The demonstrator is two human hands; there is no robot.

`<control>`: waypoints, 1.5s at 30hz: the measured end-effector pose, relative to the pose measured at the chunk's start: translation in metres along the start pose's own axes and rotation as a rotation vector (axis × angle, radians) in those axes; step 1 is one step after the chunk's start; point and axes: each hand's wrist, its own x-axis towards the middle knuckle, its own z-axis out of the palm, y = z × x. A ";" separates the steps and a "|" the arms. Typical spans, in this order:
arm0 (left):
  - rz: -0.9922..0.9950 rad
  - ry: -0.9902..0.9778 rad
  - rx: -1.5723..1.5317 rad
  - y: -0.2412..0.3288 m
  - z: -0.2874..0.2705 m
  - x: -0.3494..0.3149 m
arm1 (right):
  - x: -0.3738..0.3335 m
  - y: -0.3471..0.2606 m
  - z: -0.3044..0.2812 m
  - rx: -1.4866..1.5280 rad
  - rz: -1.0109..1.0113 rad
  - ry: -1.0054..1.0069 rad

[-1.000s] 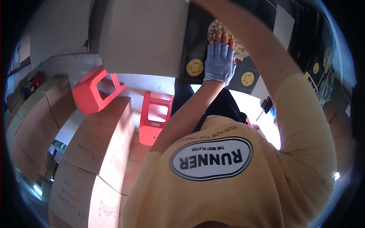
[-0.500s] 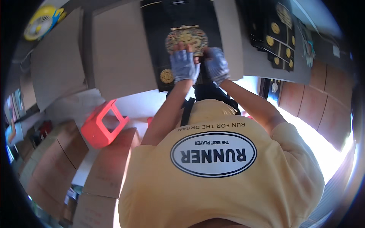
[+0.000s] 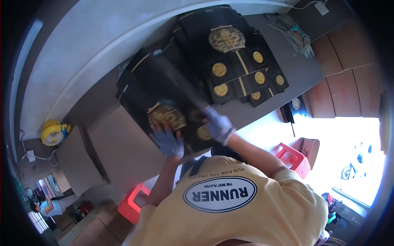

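Note:
A flat black printed sheet (image 3: 141, 96) with a round gold emblem lies slanted on the table before me. My left hand (image 3: 167, 141), in a grey-blue glove with bare fingertips, rests spread and flat over the emblem's lower part. At the sheet's right side, my right hand (image 3: 220, 126), gloved alike, has its fingers closed on the sheet's edge. From those fingers a long dark strip of the sheet runs up and to the left, raised and smeared by motion. The right fingertips are blurred.
Overlapping black sheets with gold medallions (image 3: 219, 69) are piled on the right. A brown board (image 3: 119, 139) lies at left. There are a yellow fan (image 3: 53, 132), red stools (image 3: 132, 203) and stacked cartons (image 3: 338, 92). Another person (image 3: 49, 207) is far off at lower left.
My view has turned to the right, bringing the pile nearer the middle. My right hand has moved out to the sheet's right edge, which now lifts; my left hand stays on the emblem.

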 end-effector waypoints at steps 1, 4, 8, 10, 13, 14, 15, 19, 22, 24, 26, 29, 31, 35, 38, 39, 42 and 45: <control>0.084 0.086 -0.079 0.027 0.001 0.025 | 0.019 0.019 -0.035 0.031 -0.045 0.079; 0.312 0.071 -0.179 0.116 0.004 0.124 | 0.084 0.088 -0.132 0.026 -0.186 0.336; 0.287 -0.219 0.008 0.215 0.055 0.224 | 0.164 0.110 -0.229 -0.496 0.093 0.385; 0.257 -0.180 0.065 0.231 0.089 0.253 | 0.176 0.082 -0.233 -0.653 0.291 0.347; 0.277 -0.249 0.105 0.259 0.096 0.272 | 0.155 0.103 -0.200 -0.747 0.059 0.456; 0.262 -0.256 0.099 0.257 0.100 0.266 | 0.140 0.102 -0.179 -0.700 -0.023 0.456; 0.248 -0.248 0.093 0.254 0.100 0.265 | 0.121 0.098 -0.158 -0.699 -0.102 0.482; 0.281 -0.159 0.025 0.240 0.068 0.259 | 0.037 0.084 -0.102 -0.555 -0.277 0.481; 0.364 0.040 -0.245 0.197 0.033 0.232 | 0.004 0.092 -0.066 -0.350 -0.202 0.306; 0.384 0.151 -0.439 0.157 0.014 0.198 | 0.003 0.092 -0.037 -0.194 -0.085 0.074; 0.297 0.208 -0.477 0.092 0.024 0.142 | 0.027 0.043 0.000 -0.359 0.089 -0.160; 0.126 -0.031 -0.461 0.001 0.020 0.039 | 0.045 0.027 0.063 -0.596 0.153 -0.139; 0.034 -0.099 -0.371 -0.055 0.007 -0.026 | 0.046 -0.011 0.085 -0.611 0.347 -0.146; -0.019 0.031 -0.204 -0.135 -0.015 -0.104 | 0.031 0.000 0.098 -0.766 0.329 0.112; -0.256 0.074 -0.097 -0.219 -0.017 -0.130 | 0.045 -0.006 0.070 -0.618 0.270 0.206; -0.364 0.071 -0.082 -0.249 -0.017 -0.130 | 0.059 0.003 0.059 -0.633 0.303 0.148; -0.801 -0.037 -0.151 -0.304 -0.052 -0.114 | 0.089 0.022 0.038 -0.512 0.267 0.196; -0.801 -0.173 0.244 -0.319 -0.038 -0.111 | 0.101 0.033 0.025 -0.402 0.281 0.042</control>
